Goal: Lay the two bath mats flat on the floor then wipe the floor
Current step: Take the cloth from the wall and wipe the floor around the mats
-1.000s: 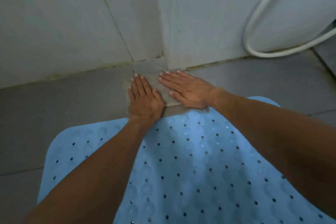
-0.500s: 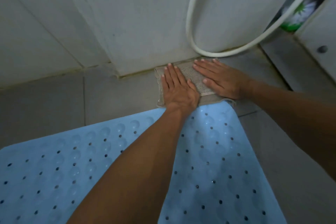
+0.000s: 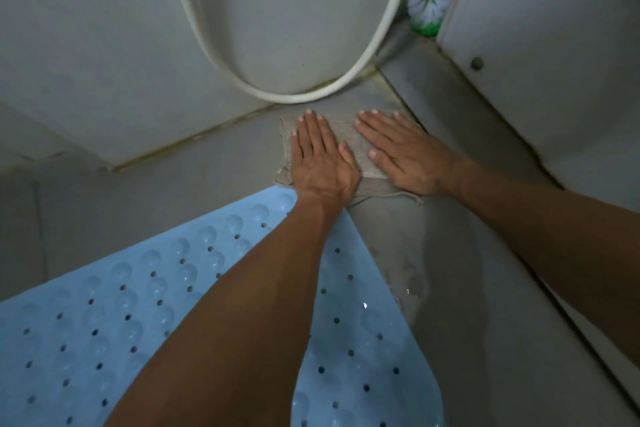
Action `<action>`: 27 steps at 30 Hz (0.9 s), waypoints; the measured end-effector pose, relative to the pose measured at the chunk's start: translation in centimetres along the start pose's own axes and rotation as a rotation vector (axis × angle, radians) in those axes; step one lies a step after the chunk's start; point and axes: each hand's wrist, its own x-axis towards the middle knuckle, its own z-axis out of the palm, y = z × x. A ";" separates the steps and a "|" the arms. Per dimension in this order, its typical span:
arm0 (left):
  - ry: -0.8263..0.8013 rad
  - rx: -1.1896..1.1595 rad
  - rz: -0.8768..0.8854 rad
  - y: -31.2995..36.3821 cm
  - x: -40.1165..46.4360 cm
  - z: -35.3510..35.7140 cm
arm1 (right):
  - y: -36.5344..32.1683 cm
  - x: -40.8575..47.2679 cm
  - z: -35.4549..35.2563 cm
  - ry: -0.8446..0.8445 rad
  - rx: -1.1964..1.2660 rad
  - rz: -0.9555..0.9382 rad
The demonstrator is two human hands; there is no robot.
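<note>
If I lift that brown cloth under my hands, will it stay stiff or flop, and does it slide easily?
The cloth would probably flop: it lies flat with a frayed, wavy edge under the left hand and right hand. Its coarse weave suggests it is light. The floor looks wet in patches, so the cloth may slide readily, though damp fabric can drag.

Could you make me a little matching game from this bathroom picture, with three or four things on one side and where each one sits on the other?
Things:
1. blue bath mat
2. cloth
3. white hose
4. green and white brush

Places:
A. looped against the wall, its lowest bend near the floor
B. tucked in the gap at the top right
C. flat on the floor under both forearms
D. pressed on the floor under the left hand and right hand

Pairs: 1-C, 2-D, 3-A, 4-B
</note>
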 end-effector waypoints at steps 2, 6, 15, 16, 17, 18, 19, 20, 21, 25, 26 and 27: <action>0.014 0.019 0.020 0.5 -1.0 0.3 | -0.2 -1.4 0.2 -0.001 -0.002 0.016; 0.020 0.058 0.111 1.8 -3.1 0.9 | -1.1 -5.0 0.9 0.013 0.002 0.064; 0.018 0.056 0.249 4.1 -10.2 2.4 | -3.7 -14.1 2.2 0.048 0.051 0.173; 0.025 0.049 0.257 4.4 -11.2 2.6 | -4.1 -15.3 2.4 0.049 0.054 0.188; 0.032 0.039 0.262 4.7 -12.3 2.8 | -4.4 -16.5 2.5 0.049 0.057 0.198; 0.036 0.026 0.266 5.0 -13.4 3.0 | -4.6 -17.7 2.7 0.049 0.058 0.205; 0.037 0.015 0.269 5.4 -14.5 3.2 | -4.9 -18.9 2.9 0.047 0.054 0.208; 0.034 0.010 0.270 5.8 -15.6 3.5 | -5.1 -20.0 3.1 0.045 0.047 0.209; 0.027 0.008 0.272 6.1 -16.7 3.7 | -5.2 -21.2 3.3 0.043 0.039 0.209; 0.005 0.003 0.278 7.5 -21.2 4.3 | -6.0 -25.7 4.3 0.055 0.027 0.228; 0.004 0.000 0.278 7.8 -22.2 4.5 | -6.3 -26.9 4.5 0.055 0.023 0.237; 0.001 -0.003 0.280 8.1 -23.3 4.6 | -6.6 -28.0 4.6 0.058 0.020 0.246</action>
